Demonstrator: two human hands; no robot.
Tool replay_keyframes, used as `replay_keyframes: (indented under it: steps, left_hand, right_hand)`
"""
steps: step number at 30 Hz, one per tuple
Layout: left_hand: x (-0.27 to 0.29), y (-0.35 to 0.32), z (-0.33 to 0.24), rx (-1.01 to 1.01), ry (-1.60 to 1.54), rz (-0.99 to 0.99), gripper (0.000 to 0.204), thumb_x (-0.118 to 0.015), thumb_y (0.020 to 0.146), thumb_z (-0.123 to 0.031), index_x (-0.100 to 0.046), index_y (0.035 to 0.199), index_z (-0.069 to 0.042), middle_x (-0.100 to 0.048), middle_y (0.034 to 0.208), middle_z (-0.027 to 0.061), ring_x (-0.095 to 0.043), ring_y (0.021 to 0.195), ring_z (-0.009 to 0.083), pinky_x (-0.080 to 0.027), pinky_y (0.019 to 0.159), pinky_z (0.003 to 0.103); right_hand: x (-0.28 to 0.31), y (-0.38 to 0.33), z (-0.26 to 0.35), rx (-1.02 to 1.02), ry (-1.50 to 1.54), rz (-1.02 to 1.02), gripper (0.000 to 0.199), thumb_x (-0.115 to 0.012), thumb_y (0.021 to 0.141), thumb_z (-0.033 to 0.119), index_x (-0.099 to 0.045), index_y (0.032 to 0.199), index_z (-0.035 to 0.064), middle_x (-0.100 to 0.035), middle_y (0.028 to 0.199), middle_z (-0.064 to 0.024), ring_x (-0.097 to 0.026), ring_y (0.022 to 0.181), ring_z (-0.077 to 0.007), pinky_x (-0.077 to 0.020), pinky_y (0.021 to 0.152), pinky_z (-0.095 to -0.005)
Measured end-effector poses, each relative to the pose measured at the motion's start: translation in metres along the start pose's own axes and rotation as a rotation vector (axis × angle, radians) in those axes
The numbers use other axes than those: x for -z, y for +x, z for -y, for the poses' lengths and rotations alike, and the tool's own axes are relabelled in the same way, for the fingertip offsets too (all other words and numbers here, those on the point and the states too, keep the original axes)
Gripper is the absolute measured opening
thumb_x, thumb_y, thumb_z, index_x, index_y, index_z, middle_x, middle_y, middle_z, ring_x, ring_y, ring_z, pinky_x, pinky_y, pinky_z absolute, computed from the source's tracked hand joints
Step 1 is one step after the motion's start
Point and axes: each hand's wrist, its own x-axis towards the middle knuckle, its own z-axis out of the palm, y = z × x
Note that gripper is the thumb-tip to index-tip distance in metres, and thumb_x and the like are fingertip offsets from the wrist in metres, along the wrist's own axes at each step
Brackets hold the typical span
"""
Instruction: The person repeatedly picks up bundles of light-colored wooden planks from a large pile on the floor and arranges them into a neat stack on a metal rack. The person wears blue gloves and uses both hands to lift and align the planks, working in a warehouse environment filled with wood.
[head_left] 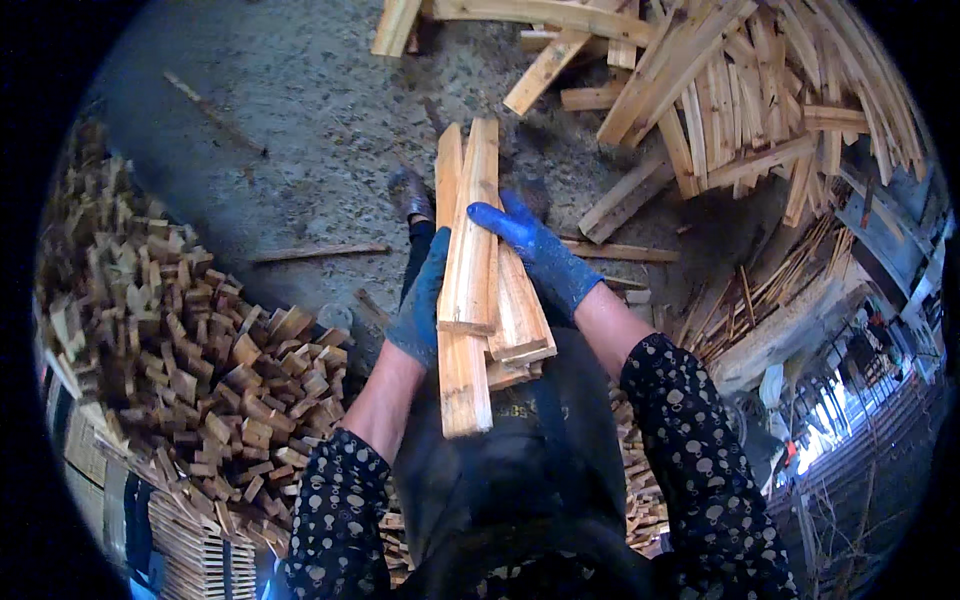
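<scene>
Several short wooden boards (470, 260) lie in a loose stack between my hands, held in front of my dark apron (510, 470). Their ends are uneven, and the lower boards fan out toward me. My left hand (422, 305), in a blue-green glove, is closed on the stack's left edge. Around the right side grips my right hand (535, 245) in a blue glove, its thumb lying on the top board. The fingers under the boards are hidden.
Cut wood blocks (200, 370) form a large heap at left. Longer planks (740, 100) are piled at the far right. A thick timber (625, 200) and a thin stick (320, 253) lie on the concrete floor (300, 140). Thin sticks (760, 300) lie at right.
</scene>
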Motion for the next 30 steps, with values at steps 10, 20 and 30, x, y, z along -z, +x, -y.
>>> replay_keyframes:
  steps: [10,20,30]
  left_hand:
    - [-0.039,-0.085,-0.018,-0.329,-0.061,-0.019,0.063,-0.052,0.095,-0.046,-0.037,0.14,-0.004,-0.055,0.127,0.0103,-0.057,0.11,0.0203,-0.047,0.096,0.035]
    - [-0.051,-0.186,-0.028,-0.779,0.102,-0.005,0.074,-0.062,0.09,-0.044,-0.032,0.141,0.0,-0.049,0.131,0.0108,-0.05,0.114,0.0173,-0.043,0.099,0.032]
    - [-0.102,-0.339,-0.097,-1.373,0.14,-0.141,0.108,-0.078,0.077,-0.036,-0.006,0.149,-0.002,-0.027,0.148,0.0158,-0.029,0.136,0.0248,-0.028,0.111,0.038]
  right_hand:
    - [-0.082,-0.028,0.056,0.043,-0.267,0.363,0.067,-0.066,0.085,0.035,-0.04,0.134,-0.0019,-0.056,0.118,-0.0137,-0.059,0.101,-0.0196,-0.0481,0.091,-0.033]
    - [-0.221,-0.189,0.13,0.595,-0.856,0.412,0.065,-0.049,0.086,0.012,-0.029,0.147,0.0018,-0.034,0.147,-0.0088,-0.034,0.132,-0.0177,-0.0246,0.109,-0.0281]
    - [-0.388,-0.276,0.163,0.788,-0.854,0.7,0.092,-0.06,0.069,0.027,-0.022,0.148,-0.0011,-0.025,0.153,-0.0156,-0.021,0.142,-0.023,-0.0123,0.116,-0.0355]
